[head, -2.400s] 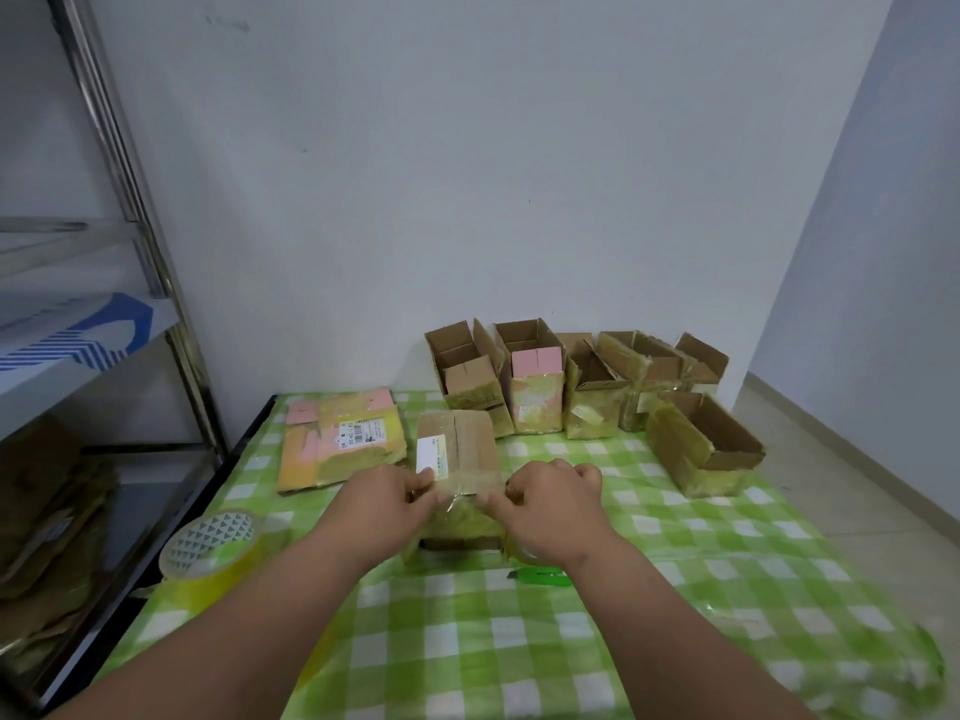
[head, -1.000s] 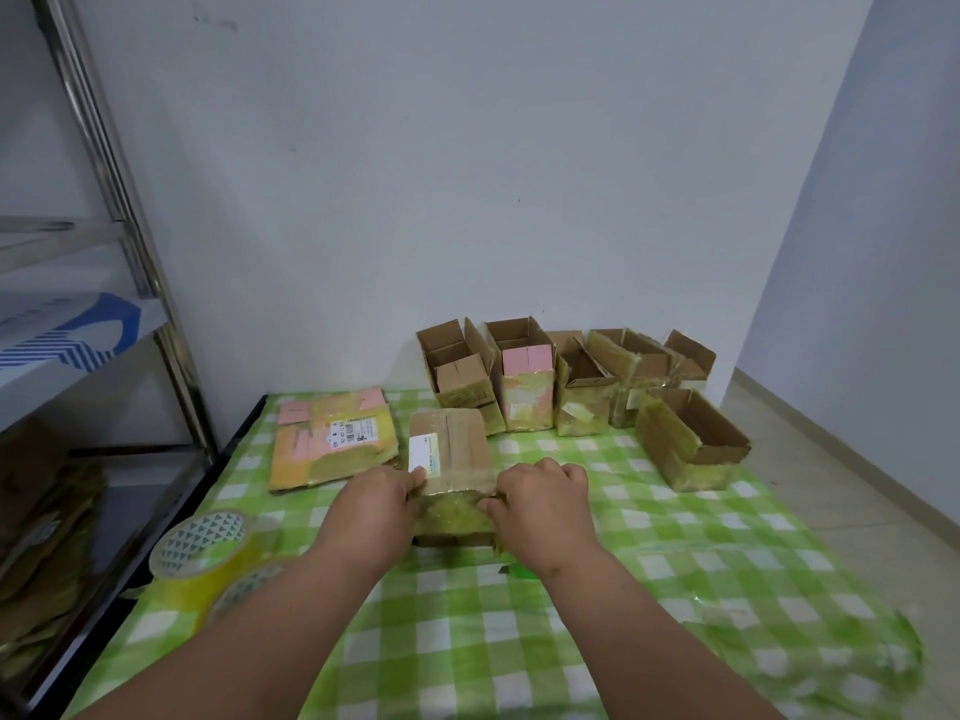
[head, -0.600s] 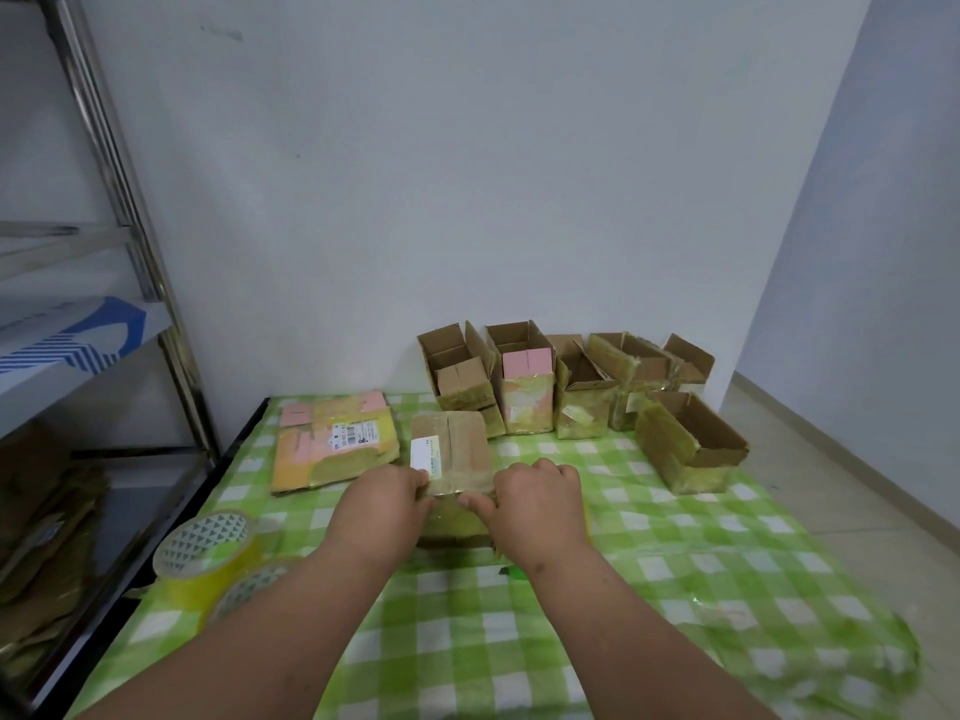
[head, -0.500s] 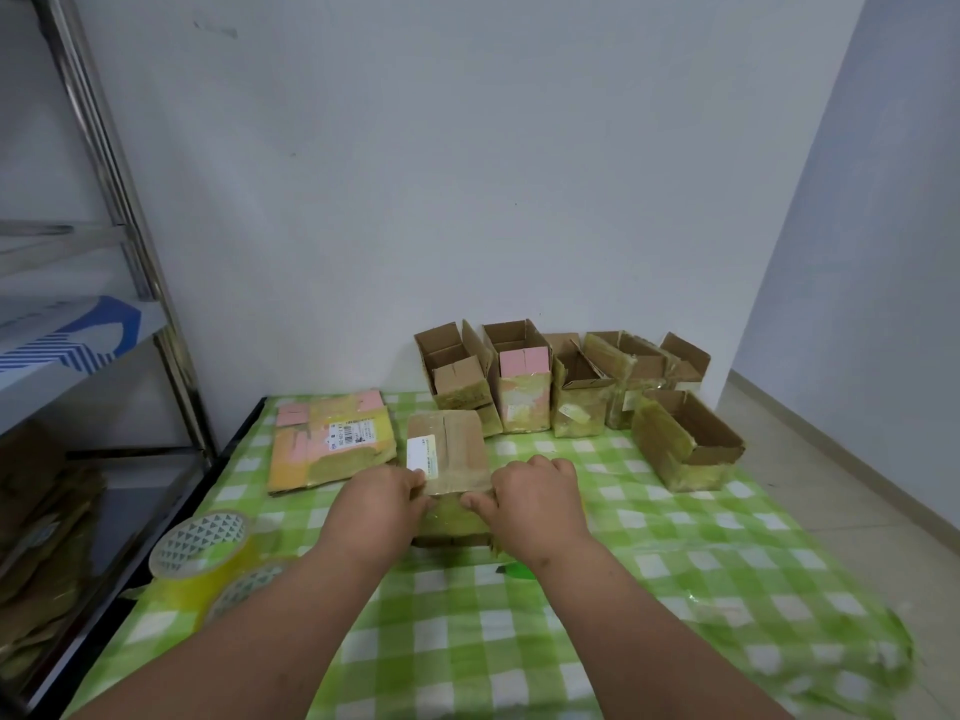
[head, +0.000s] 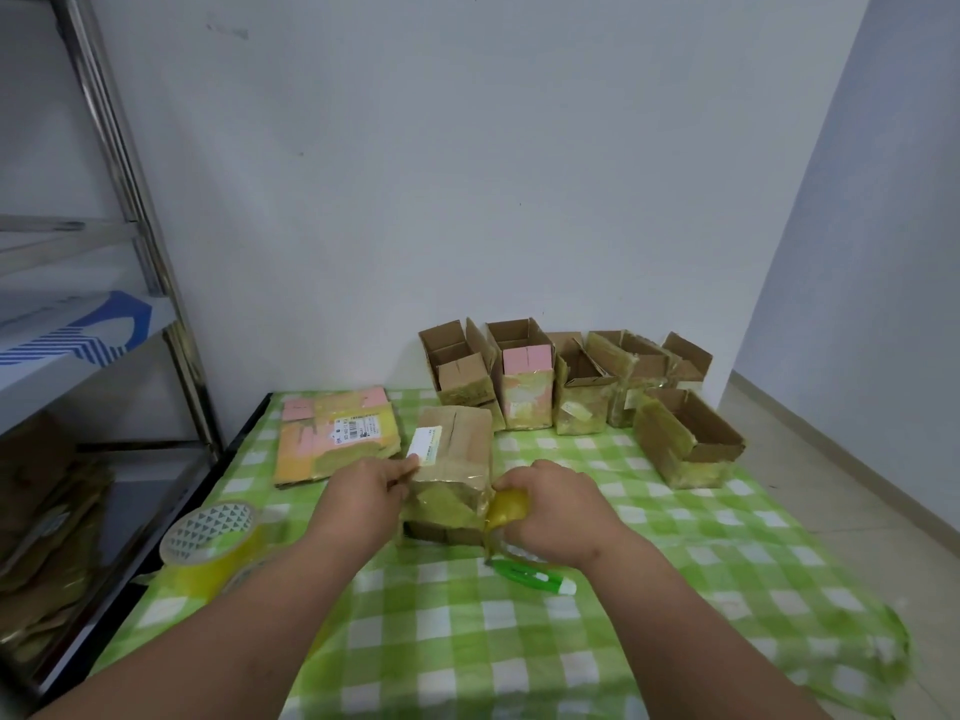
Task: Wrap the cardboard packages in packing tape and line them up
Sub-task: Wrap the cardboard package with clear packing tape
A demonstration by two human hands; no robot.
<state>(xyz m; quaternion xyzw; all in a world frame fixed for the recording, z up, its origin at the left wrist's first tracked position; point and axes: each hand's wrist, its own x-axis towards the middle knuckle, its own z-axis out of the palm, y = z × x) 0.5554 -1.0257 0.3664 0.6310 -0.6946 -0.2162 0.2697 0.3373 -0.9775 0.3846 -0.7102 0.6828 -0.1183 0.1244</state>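
Gripping a glossy yellow tape roll, the right hand meets the boxy cardboard package; left hand fingers pinch its tape-wrapped edge.

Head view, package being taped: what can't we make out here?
- Tape roll: mostly hidden inside the right hand.
- Package: near-left edge covered by the left hand; label print too small.
- Green cutter: upper end hidden under the right wrist.
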